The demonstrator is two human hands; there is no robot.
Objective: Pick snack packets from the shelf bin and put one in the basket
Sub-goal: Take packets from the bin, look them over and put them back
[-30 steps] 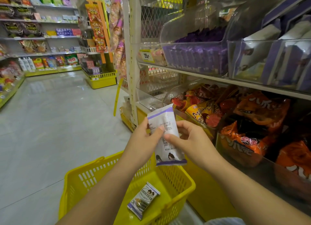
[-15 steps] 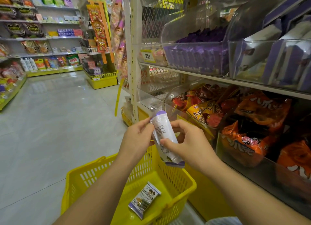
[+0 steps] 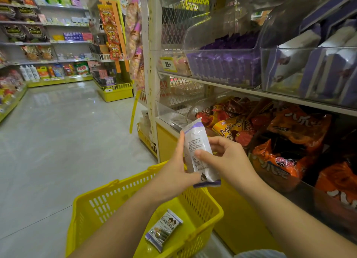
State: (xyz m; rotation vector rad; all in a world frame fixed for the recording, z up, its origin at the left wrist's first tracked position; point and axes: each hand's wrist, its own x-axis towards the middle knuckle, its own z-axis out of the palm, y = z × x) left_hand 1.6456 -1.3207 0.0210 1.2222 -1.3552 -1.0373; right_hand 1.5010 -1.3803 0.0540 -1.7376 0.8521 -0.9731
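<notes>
Just above the basket (image 3: 108,190), our left hand (image 3: 173,172) and right hand (image 3: 226,161) both gripped the snack packet (image 3: 197,153), which we judged should go straight down before release.

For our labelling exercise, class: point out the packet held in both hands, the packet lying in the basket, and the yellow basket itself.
held packet (image 3: 194,139), head view, on its printed panel.
packet in the basket (image 3: 164,229), head view, middle of its front.
yellow basket (image 3: 116,197), head view, slotted far wall.
</notes>
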